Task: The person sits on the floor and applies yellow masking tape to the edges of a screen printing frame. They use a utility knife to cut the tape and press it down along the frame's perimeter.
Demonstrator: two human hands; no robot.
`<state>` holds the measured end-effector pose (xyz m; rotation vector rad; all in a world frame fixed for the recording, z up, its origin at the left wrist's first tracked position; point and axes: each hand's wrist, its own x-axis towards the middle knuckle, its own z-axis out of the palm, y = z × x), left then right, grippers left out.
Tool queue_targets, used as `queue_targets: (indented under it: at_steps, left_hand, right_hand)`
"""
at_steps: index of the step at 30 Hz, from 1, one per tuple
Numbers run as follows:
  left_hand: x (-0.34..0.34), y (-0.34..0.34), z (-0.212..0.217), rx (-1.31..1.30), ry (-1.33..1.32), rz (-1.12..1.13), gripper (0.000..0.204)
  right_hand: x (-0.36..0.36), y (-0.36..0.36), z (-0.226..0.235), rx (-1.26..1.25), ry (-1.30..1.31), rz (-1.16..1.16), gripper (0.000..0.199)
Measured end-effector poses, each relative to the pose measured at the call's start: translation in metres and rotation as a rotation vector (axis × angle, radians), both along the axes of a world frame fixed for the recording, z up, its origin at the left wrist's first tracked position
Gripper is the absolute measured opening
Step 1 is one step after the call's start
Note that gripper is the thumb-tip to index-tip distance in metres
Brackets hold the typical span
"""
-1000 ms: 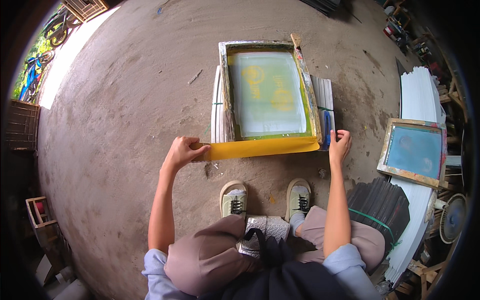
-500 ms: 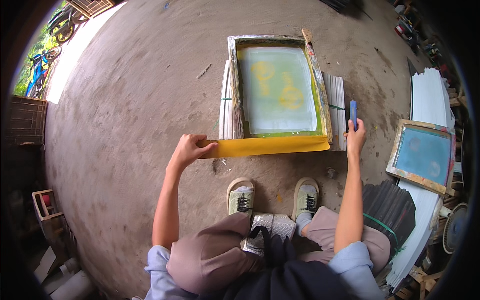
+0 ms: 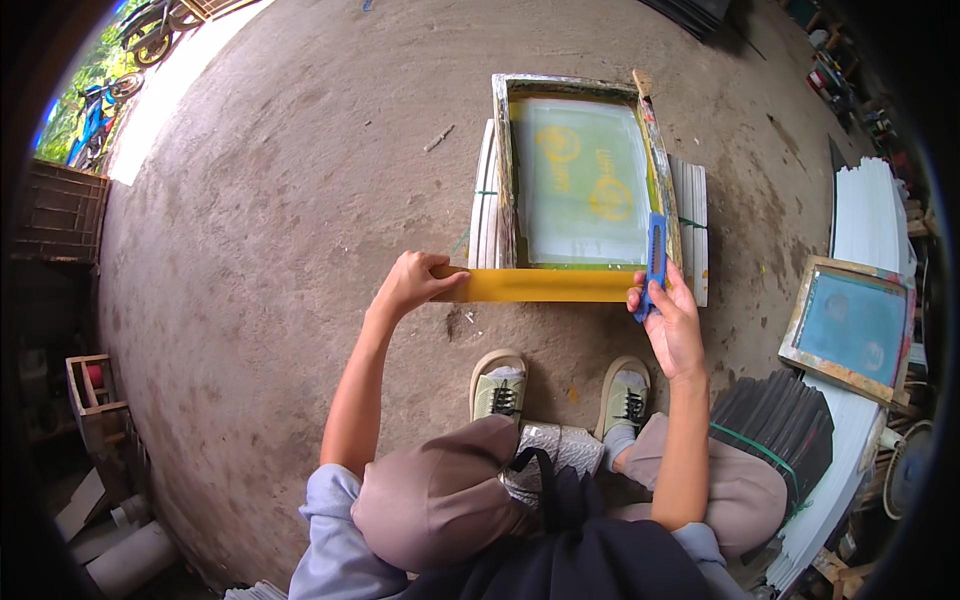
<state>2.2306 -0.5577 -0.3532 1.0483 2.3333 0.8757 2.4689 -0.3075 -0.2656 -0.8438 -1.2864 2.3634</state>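
By the near right corner of the screen frame (image 3: 504, 150), grips a blue cutter (image 3: 656, 245) in the curled right hand (image 3: 672, 312), pointing it away at the right end of a yellow strip (image 3: 550, 286). Left of the frame's near left corner, pinches the other end with the left hand (image 3: 415, 280), wrist turned inward. Along the frame's near edge, holds the strip straight left to right, nearly square to the cutter.

Pale-blue sleeves (image 3: 336, 525), dusty-mauve trousers (image 3: 440, 485) and a dark garment (image 3: 590, 560) are worn with light-green, black-laced shoes (image 3: 487, 398).
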Motion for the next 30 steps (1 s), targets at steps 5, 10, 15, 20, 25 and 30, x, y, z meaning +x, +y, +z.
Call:
queue_targets:
  at_steps: [5,10,15,20,25,30]
  left_hand:
    - [0.001,0.0,-0.001,0.021,0.001,-0.004,0.045]
    - [0.003,-0.002,-0.001,0.064,-0.011,-0.003,0.044]
    - [0.002,-0.002,0.0,0.039,-0.015,-0.021,0.043]
    - [0.002,-0.002,0.0,0.06,0.003,-0.017,0.044]
    - [0.003,-0.001,0.001,0.057,-0.006,-0.013,0.046]
    - [0.002,-0.003,0.001,0.06,0.005,-0.014,0.047]
  right_hand:
    - [-0.002,-0.014,-0.001,0.213,-0.091,-0.016,0.04]
    - [-0.014,-0.06,-0.023,0.175,-0.12,0.028,0.025]
    - [-0.016,-0.089,-0.033,0.476,-0.353,0.343,0.029]
    - [-0.02,-0.123,-0.036,0.981,-0.613,0.49,0.03]
    - [-0.028,-0.134,-0.036,1.128,-0.704,0.487,0.026]
    - [-0.03,-0.139,-0.039,1.123,-0.757,0.509,0.026]
